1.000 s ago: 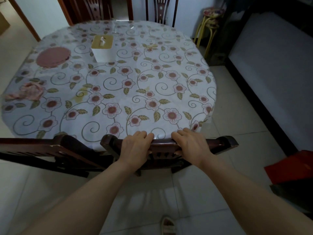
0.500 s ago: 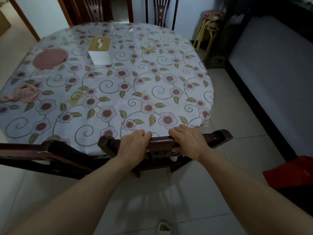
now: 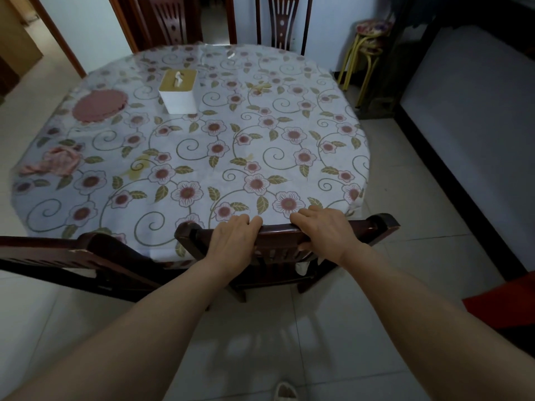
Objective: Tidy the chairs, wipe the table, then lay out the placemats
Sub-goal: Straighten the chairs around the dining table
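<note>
At six o'clock, tucked against the round tabletop (image 3: 289, 91), sits the dark wooden chair (image 3: 278, 235) we hold: our left hand (image 3: 231, 241) and right hand (image 3: 324, 233) both have their grip clamped over its top rail. Push harder and the rail could snag the floral tablecloth (image 3: 217, 169). A stack of pink placemats (image 3: 100, 104) lies at ten o'clock, a crumpled pink cloth (image 3: 58, 162) at nine, a tissue box (image 3: 178, 91) near eleven. Pale floor tiles (image 3: 405, 256) surround us.

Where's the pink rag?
In the head view, the pink rag lies crumpled on the table's left edge, nearer than the round pink placemat and left of the tissue box.
</note>
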Action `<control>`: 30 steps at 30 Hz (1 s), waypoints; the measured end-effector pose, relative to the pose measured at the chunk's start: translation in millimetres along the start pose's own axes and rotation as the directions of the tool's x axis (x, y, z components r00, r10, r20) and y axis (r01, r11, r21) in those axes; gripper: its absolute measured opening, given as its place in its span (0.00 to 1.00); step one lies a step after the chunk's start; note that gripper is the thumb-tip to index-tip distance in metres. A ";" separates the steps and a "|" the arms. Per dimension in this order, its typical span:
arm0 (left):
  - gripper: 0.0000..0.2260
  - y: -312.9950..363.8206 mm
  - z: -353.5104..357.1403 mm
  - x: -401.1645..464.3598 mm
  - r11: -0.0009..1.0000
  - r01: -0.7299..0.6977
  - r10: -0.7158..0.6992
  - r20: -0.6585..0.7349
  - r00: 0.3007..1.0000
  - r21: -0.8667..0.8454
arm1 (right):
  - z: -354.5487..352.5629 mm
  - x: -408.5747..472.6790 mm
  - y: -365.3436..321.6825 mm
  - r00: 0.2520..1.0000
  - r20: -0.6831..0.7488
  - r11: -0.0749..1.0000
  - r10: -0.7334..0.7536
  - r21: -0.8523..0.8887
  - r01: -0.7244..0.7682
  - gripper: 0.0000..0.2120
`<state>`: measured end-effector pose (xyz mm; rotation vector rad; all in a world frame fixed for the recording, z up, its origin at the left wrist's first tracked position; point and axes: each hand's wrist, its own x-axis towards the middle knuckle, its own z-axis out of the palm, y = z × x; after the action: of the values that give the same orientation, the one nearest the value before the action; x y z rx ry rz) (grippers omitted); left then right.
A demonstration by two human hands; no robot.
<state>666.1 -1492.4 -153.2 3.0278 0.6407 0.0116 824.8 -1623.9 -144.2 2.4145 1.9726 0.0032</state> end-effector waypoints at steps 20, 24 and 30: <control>0.34 6.0 -19.6 -8.4 0.989 0.099 -0.084 0.131 0.988 -0.108 | -15.6 -8.5 -17.5 0.963 0.142 0.973 0.229 -0.018 -0.229 0.46; 0.38 5.3 -38.0 -14.8 0.987 0.076 -0.056 0.137 0.989 -0.139 | -35.2 -25.6 -28.2 0.956 0.133 0.961 0.261 0.060 -0.271 0.44; 0.37 13.6 -57.4 -16.3 0.988 -0.009 0.025 0.101 0.995 -0.153 | -65.7 -53.2 -41.7 0.932 0.119 0.933 0.342 0.070 -0.352 0.43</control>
<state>655.8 -1508.9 -95.1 2.8650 0.5777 -0.0903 772.2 -1666.6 -78.6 2.7250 1.5105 -0.2058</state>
